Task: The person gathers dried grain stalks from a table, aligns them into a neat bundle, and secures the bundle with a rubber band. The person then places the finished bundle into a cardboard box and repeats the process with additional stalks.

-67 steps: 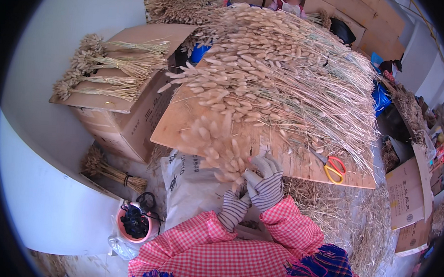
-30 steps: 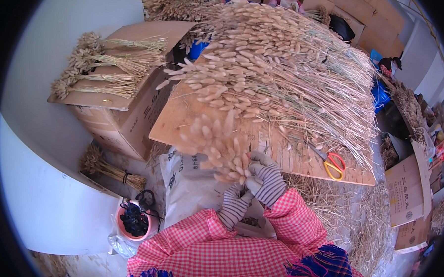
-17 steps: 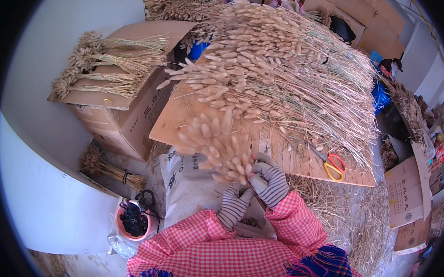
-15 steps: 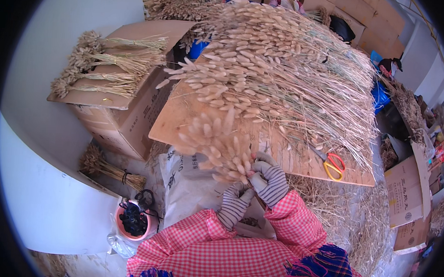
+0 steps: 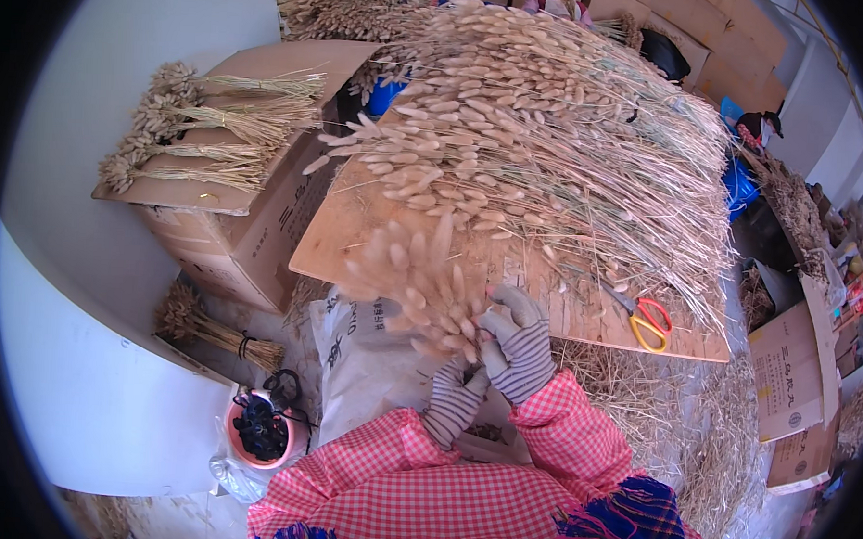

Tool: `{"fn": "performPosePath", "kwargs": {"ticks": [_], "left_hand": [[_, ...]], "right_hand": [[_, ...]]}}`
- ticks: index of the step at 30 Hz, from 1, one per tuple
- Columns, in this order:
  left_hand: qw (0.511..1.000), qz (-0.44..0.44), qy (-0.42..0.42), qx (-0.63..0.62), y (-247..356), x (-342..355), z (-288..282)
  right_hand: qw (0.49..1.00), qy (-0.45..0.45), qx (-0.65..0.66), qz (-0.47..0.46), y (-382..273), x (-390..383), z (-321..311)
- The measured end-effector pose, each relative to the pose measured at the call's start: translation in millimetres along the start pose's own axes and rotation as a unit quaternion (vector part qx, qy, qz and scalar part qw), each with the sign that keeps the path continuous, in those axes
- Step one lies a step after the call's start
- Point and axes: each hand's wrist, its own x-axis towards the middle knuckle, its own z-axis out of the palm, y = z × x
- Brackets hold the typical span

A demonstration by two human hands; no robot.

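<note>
My left hand (image 5: 455,398), in a striped glove, is closed around the stems under a bunch of fluffy dried grass heads (image 5: 414,283). My right hand (image 5: 517,345), also gloved, is just above and right of it, fingers curled at the right side of the same bunch, gripping it near the heads. The bunch fans out up and left over the near edge of a wooden board (image 5: 336,246). On that board lies a wide heap of loose grass stems (image 5: 552,150), and scissors (image 5: 649,325) with red and yellow handles rest at its right front.
Tied bundles (image 5: 226,121) lie on cardboard boxes (image 5: 187,240) at left. A bundle (image 5: 245,348) and a pink bucket (image 5: 294,437) of black material sit below. A white sack (image 5: 350,362) lies under the board. Two people (image 5: 559,3) (image 5: 760,135) are farther back; boxes (image 5: 788,372) stand right.
My right hand has shifted slightly at the bunch, its fingers lifted a little over the last half second. My left hand and the held bunch stay in about the same place.
</note>
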Motion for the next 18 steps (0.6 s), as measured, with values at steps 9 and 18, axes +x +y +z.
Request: {"fn": "performPosePath", "kwargs": {"ticks": [9, 18], "left_hand": [[0.996, 0.071, 0.019, -0.058, -14.2, 8.6, 4.3], [0.997, -0.051, -0.003, 0.052, 12.9, -4.1, 1.9]], "right_hand": [[0.997, -0.025, -0.057, -0.038, -17.9, -6.3, -3.7], [0.99, 0.016, 0.11, 0.086, -7.5, 10.6, -23.5]]}}
